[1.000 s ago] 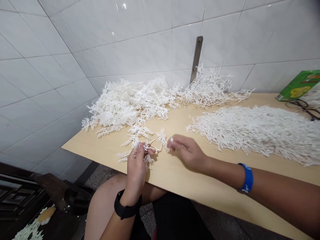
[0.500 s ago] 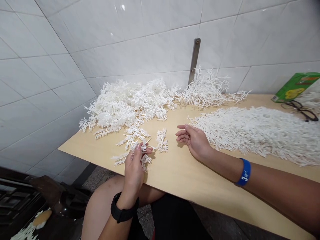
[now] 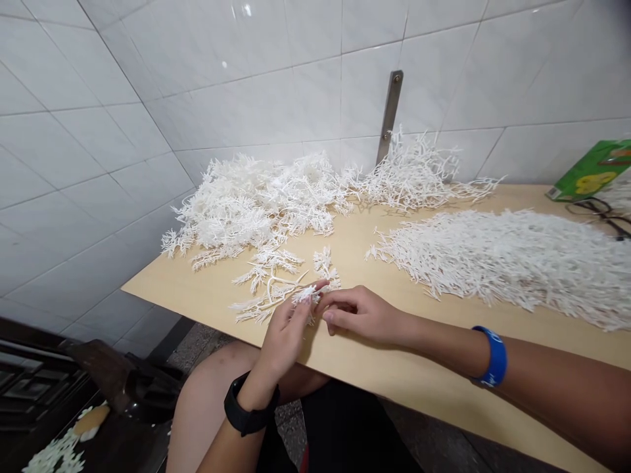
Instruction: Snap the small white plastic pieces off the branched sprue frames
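Observation:
My left hand (image 3: 284, 336), with a black band on its wrist, is closed on a small white branched sprig (image 3: 305, 294), coral-like and apparently plastic. From the right, my right hand (image 3: 367, 314) meets it, thumb and forefinger pinched at the sprig's edge; the exact contact is partly hidden by the fingers. Loose white branched pieces (image 3: 271, 292) lie on the tabletop (image 3: 345, 368) just left of my left hand. Another small sprig (image 3: 324, 264) rests right behind the fingertips.
A tangled heap of white branches (image 3: 246, 203) stands at the back left, a second heap (image 3: 414, 174) by a metal bracket (image 3: 390, 115). A long flat pile of white pieces (image 3: 507, 259) covers the right. Behind it are a green box (image 3: 589, 172) and black-framed glasses (image 3: 599, 210). Tiled walls enclose the table.
My right hand has moved left and down to my left hand, and its fingers have closed at the sprig. My left hand has shifted right, leaving branched pieces on the table.

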